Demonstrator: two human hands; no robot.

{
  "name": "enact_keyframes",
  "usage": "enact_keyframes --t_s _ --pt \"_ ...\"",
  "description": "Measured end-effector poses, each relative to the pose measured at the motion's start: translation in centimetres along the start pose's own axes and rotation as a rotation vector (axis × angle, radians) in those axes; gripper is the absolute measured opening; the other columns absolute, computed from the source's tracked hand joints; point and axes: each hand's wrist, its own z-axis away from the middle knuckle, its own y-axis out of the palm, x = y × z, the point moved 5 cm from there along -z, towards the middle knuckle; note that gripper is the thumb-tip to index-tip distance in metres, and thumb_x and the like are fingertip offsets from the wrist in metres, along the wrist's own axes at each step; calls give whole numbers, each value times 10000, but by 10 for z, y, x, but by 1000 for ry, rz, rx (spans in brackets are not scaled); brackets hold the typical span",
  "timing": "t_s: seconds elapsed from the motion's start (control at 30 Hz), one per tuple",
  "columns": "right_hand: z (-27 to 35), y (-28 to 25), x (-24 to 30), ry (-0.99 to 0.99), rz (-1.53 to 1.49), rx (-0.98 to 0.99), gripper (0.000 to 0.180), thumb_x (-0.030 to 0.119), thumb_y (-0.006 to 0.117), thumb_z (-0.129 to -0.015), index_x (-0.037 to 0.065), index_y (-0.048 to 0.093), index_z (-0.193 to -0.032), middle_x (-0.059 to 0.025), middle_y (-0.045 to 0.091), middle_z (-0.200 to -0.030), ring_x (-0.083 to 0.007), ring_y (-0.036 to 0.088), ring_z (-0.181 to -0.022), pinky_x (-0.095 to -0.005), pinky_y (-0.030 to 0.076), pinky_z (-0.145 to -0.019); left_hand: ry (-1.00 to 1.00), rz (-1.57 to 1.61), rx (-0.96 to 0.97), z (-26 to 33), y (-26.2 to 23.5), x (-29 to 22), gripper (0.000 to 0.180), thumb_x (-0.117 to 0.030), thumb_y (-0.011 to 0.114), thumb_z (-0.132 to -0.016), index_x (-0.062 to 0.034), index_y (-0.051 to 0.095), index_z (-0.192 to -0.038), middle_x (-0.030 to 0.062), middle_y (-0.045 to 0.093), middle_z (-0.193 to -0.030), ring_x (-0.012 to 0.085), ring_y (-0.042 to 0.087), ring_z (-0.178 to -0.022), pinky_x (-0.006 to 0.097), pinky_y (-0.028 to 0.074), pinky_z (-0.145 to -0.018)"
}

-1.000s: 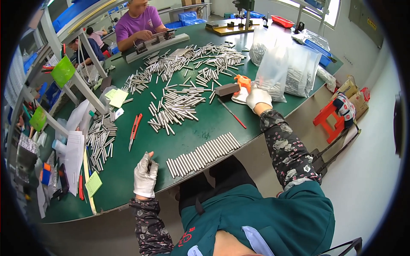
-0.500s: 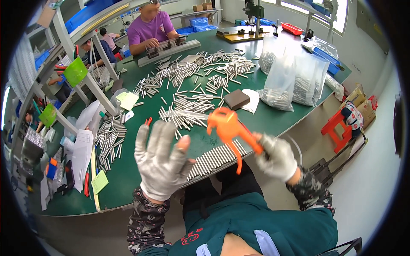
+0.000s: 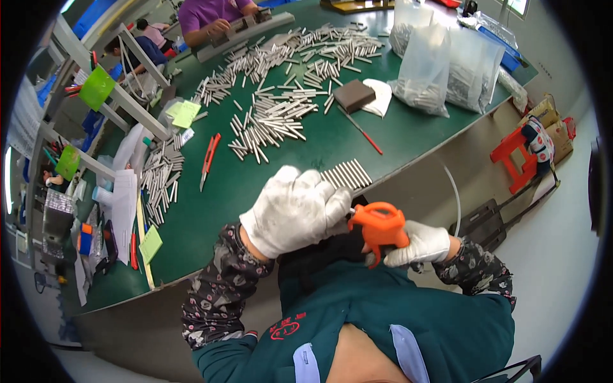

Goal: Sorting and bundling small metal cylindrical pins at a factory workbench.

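Green worktop point(image 3: 185, 236) fills most of the workrm, w/ a co-worker in a purple shirt point(image 3: 203, 18) at the far side, hands on a grey metal fixture point(image 3: 246, 35). Loose metal rods point(image 3: 271, 121) lie in heaps mid-worktop; another pile point(image 3: 161, 175) is over to the L. Nr the front edge is a neat row of rods point(image 3: 348, 173), partly hidden behind the L grip point(image 3: 294, 210), i.e. gloved L hand, back facing up, fingers curled; can't tell if anything's in it. R grip point(image 3: 424, 244), also gloved, is closed round the handle of an orange air gun point(image 3: 383, 225), held just off the worktop edge nr the person's lap, nozzle pointing L toward the L thumb; contact there unclear. Pale hose point(image 3: 454, 191) hangs to the R. Beyond the row: red-handled tool point(image 3: 365, 135), brown block point(image 3: 354, 96) next to a white sheet point(image 3: 378, 102), then clear bags point(image 3: 423, 83) w/ rods inside. Red cutter point(image 3: 210, 156) lies L of the middle heaps.
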Motion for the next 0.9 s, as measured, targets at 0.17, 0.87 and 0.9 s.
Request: enact_keyframes --t_s 0.17,0.87,0.9 --pt "48 -43 -7 44 0 -488 446 180 711 -691 21 551 -1076 -62 631 -904 -84 558 -676 -214 452 -601 -103 263 -267 -1 23 63 802 -242 787 -510 -60 466 -1221 155 467 -1247 359 463 -1152 448 393 -932" --pt "95 -51 -80 179 464 -778 204 104 634 -740 -13 623 -907 -134 633 -772 -227 598 -660 -306 479 -664 102 442 399 -6 137 40 1048 -609 674 -579 39 331 -1327 233 327 -1373 374 299 -1298 510 184 -1076" --pt "95 -51 -82 179 466 -776 204 104 634 -740 -13 623 -907 -134 633 -772 -227 598 -660 -306 479 -664 99 442 397 -6 136 40 1048 -609 674 -579 39 331 -1327 233 327 -1373 374 299 -1298 510 184 -1076"
